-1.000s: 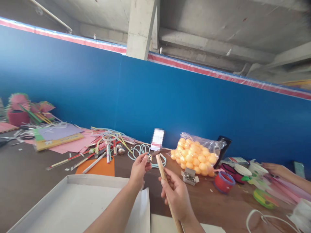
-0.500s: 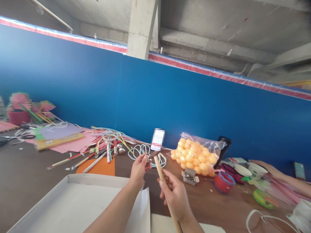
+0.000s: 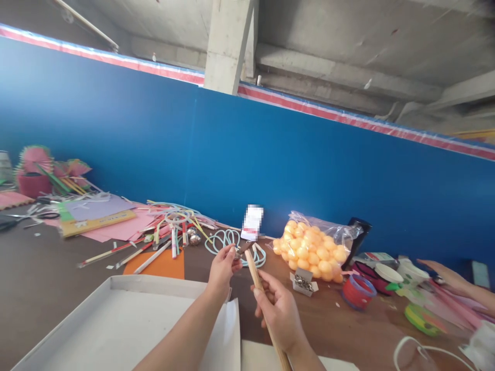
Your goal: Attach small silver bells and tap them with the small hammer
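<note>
My right hand (image 3: pixel 279 309) is wrapped round a pale wooden stick (image 3: pixel 253 269), which slants up and away from me. Between the fingertips of my left hand (image 3: pixel 221 273) is a small shiny silver bell (image 3: pixel 237 252), just left of the stick's far end. A short dark brown strip (image 3: pixel 246 247) runs from the bell toward the stick's tip; whether it is fastened there I cannot tell. Behind both hands lies a loop of light blue cord (image 3: pixel 222 239). A small open box of little metal bells (image 3: pixel 303 282) sits to the right of my right hand.
A white tray (image 3: pixel 112 283) fills the near left. Paper strips, sticks and silver balls (image 3: pixel 194 237) lie behind it. Right of centre stands a bag of orange balls (image 3: pixel 309 247), near a red tape roll (image 3: pixel 358 291). Another person's hand (image 3: pixel 444 273) reaches in at far right.
My hands, the stick and the bell stay almost where they were. The other person's hand at far right has shifted slightly.
</note>
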A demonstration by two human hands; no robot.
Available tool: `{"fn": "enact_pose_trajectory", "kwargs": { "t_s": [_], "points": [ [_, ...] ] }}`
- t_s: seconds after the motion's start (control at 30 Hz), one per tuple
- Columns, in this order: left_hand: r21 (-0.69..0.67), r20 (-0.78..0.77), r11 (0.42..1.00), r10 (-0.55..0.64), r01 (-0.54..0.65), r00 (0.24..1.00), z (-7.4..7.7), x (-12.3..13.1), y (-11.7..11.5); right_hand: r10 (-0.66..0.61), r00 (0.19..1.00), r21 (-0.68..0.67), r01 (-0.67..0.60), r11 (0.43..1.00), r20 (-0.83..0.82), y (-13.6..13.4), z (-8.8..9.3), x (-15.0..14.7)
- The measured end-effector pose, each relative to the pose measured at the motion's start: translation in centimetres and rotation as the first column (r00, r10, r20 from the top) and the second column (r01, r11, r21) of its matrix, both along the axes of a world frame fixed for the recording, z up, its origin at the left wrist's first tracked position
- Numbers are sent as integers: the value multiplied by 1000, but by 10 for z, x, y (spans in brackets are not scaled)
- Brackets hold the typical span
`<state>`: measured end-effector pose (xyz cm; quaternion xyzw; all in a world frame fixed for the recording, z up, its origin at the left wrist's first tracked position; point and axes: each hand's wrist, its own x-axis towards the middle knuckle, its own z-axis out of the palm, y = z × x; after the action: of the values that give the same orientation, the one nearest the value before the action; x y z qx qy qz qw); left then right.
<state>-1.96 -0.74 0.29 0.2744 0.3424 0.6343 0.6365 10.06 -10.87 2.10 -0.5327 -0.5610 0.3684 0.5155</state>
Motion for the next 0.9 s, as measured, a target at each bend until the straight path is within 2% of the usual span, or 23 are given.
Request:
{"fn": "enact_pose_trajectory", "kwargs": {
  "t_s": [0.1, 0.3, 0.57, 0.67, 0.8, 0.9],
  "points": [
    [10, 76, 1000, -24, 24, 997, 2, 0, -1, -39, 999, 13, 40, 999, -17, 1, 2, 1],
    [65, 253, 985, -173, 162, 952, 5, -2, -6, -129, 988, -1, 129, 992, -80, 7, 2, 10],
    [62, 285, 978, -209, 199, 936, 8, -4, -9, -196, 955, -148, 166, 975, -221, 18, -5, 19],
    [71, 292, 974, -226, 215, 929, 7, -4, -9, -178, 950, -193, 130, 973, -258, 22, -9, 25],
    [50, 318, 972, -232, 228, 919, 4, -4, -8, -55, 961, -241, -12, 970, -272, 26, -16, 32],
    [19, 328, 974, -221, 227, 918, 4, -4, -7, -7, 972, -271, -59, 961, -235, 25, -20, 34]
  ]
}}
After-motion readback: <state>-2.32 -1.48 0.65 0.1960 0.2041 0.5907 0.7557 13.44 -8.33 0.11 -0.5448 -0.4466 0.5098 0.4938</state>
